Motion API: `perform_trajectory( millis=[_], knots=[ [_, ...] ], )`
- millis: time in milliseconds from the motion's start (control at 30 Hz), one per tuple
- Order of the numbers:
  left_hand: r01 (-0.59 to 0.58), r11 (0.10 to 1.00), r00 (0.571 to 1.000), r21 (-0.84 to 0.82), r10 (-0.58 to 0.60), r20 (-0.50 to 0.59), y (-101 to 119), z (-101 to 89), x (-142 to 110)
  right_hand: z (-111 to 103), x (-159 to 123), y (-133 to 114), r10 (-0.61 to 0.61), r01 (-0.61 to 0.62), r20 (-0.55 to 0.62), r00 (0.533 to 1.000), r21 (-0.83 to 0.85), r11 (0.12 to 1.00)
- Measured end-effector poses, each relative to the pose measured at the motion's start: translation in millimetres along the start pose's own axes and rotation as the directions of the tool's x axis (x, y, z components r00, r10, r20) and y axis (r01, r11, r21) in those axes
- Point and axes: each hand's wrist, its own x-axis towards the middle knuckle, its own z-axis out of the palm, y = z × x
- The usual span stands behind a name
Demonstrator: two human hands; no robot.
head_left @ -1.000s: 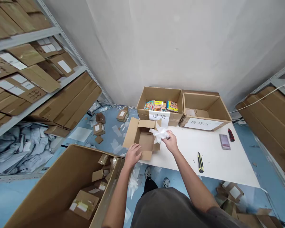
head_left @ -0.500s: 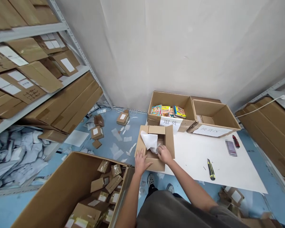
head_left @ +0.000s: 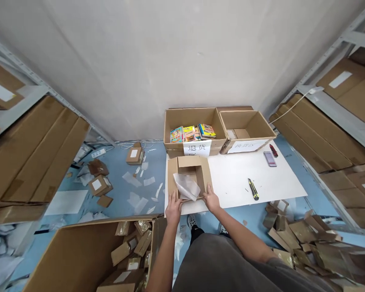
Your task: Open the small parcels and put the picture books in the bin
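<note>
A small open cardboard box stands at the left end of the white table, its flaps spread. Inside it lies a crumpled sheet of white, partly see-through wrapping that leans over the near side. My left hand grips the near left corner of this box, fingers on the flap. At the near right corner my right hand holds the box in the same way, thumb against the cardboard. The box floor is partly hidden by the wrapping.
Behind stand two bigger cartons with paper signs; the left carton holds several colourful booklets. A box cutter lies on the table. A large carton of small parcels stands lower left. Discarded boxes lie on the floor lower right.
My right hand has put the white wrapping into the small box and let go of it. Both hands now hold the box's near corners. The view has swung right.
</note>
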Motion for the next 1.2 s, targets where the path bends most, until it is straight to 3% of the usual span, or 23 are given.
perform_trajectory(
  millis=[67, 233, 400, 533, 633, 767, 867, 967, 1067, 1200],
  knots=[
    [-0.009, 1.000, 0.999, -0.011, 0.008, -0.047, 16.8, -4.7, -4.4, -18.7, 1.6, 10.0, -0.034, 0.034, -0.006, 0.999, 0.070, 0.997],
    [-0.059, 0.998, 0.989, -0.018, 0.056, -0.137, 73.8, -14.7, -17.1, -63.5, -16.9, 39.3, -0.117, 0.155, -0.186, 0.976, 0.208, 0.966],
    [-0.125, 0.992, 0.980, -0.004, 0.122, -0.159, 152.5, 7.6, -21.7, -111.5, -55.8, 96.7, -0.114, 0.198, -0.329, 0.937, 0.235, 0.952],
    [-0.255, 0.966, 0.952, 0.034, 0.257, -0.168, 236.3, 61.4, -28.8, -158.4, -102.4, 181.0, -0.064, 0.160, -0.437, 0.897, 0.188, 0.969],
    [-0.384, 0.921, 0.905, 0.061, 0.389, -0.173, 312.3, 121.5, -41.5, -194.6, -153.5, 263.7, -0.013, 0.097, -0.533, 0.846, 0.130, 0.987],
    [-0.559, 0.827, 0.823, 0.057, 0.562, -0.086, 425.6, 208.5, -67.1, -240.3, -250.1, 373.0, 0.129, -0.085, -0.622, 0.772, 0.100, 0.991],
    [-0.687, 0.727, 0.724, -0.009, 0.685, 0.075, 508.9, 262.3, -90.2, -266.0, -334.9, 430.0, 0.274, -0.271, -0.673, 0.687, 0.112, 0.956],
    [-0.773, 0.624, 0.587, -0.117, 0.772, 0.244, 582.0, 304.0, -117.6, -280.2, -416.7, 461.9, 0.419, -0.459, -0.704, 0.573, 0.148, 0.876],
    [-0.829, 0.509, 0.414, -0.231, 0.838, 0.356, 644.8, 341.1, -153.8, -283.7, -492.7, 477.9, 0.545, -0.622, -0.726, 0.419, 0.208, 0.755],
    [-0.869, 0.306, 0.135, -0.390, 0.903, 0.408, 715.4, 387.5, -220.0, -277.2, -588.9, 481.7, 0.653, -0.784, -0.740, 0.159, 0.307, 0.539]
  ],
)
